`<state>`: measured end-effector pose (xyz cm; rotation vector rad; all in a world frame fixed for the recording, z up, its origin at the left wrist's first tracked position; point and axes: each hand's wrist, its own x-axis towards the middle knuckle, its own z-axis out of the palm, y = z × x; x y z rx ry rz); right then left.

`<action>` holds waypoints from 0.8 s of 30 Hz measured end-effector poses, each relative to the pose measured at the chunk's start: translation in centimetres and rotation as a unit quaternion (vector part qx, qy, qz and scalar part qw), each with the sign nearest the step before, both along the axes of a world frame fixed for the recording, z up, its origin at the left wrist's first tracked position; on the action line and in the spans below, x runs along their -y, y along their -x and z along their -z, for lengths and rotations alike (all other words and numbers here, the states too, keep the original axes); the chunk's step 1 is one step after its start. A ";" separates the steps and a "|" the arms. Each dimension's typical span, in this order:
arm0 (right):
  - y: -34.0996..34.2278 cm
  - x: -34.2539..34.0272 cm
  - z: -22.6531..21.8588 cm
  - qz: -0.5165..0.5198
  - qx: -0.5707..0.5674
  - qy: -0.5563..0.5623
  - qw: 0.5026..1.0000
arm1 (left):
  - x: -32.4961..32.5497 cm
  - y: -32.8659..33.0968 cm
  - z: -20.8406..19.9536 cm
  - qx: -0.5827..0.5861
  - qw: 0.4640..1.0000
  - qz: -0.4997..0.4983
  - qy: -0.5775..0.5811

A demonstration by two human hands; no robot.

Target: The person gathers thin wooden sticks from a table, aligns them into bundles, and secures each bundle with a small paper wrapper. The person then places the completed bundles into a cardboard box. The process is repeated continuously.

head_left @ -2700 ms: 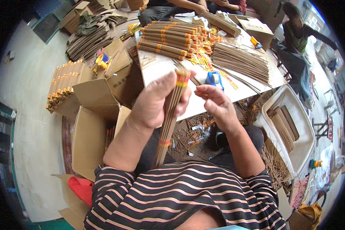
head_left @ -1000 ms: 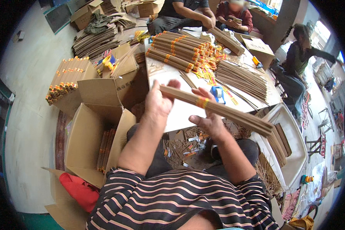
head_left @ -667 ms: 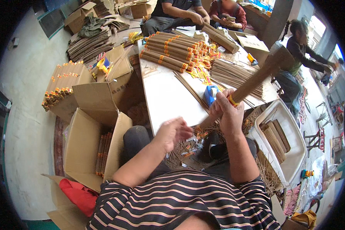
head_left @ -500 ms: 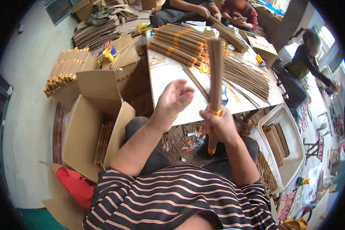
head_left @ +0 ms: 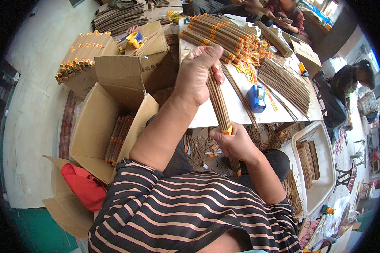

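A long bundle of brown incense sticks (head_left: pixel 218 103) slants up and left in front of me, a yellow-orange band round it. My left hand (head_left: pixel 200 71) is closed round its upper end, hiding the tips. Lower down, at the band, my right hand (head_left: pixel 234 142) grips the same bundle, and its lower end shows beneath the fist. Beyond my hands, on the white table (head_left: pixel 200 118), lie a blue tape dispenser (head_left: pixel 256 100), loose incense sticks (head_left: pixel 285 84), red-and-yellow paper strips (head_left: pixel 251 69) and a pile of banded bundles (head_left: pixel 223 36).
At left an open cardboard box (head_left: pixel 86 130) holds banded bundles (head_left: pixel 120 139); more bundles (head_left: pixel 82 52) are stacked behind it. A red cloth (head_left: pixel 83 185) hangs nearby. A white tub (head_left: pixel 325 185) with sticks stands at right. People sit beyond the table and at far right.
My left hand, apart from the bundle before, has moved up and closed round its upper end. The bundle's top has tilted left. The view has shifted, uncovering the tape dispenser.
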<state>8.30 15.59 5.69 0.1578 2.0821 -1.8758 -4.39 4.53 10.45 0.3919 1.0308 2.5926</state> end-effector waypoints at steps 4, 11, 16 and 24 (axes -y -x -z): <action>0.0 0.5 0.3 0.028 0.004 -0.041 0.999 | 0.6 0.7 -0.5 -0.024 1.000 0.006 -0.003; 0.7 -0.7 1.1 -0.029 -0.062 -0.077 0.995 | 0.6 0.6 -0.6 -0.029 0.999 -0.010 -0.017; 2.1 -0.7 1.0 -0.015 -0.158 0.045 0.986 | -0.4 -0.6 -0.6 -0.035 0.999 0.011 -0.026; 1.9 0.4 0.2 0.077 -0.116 -0.102 0.985 | -0.5 -1.3 1.0 -0.076 0.994 -0.068 0.050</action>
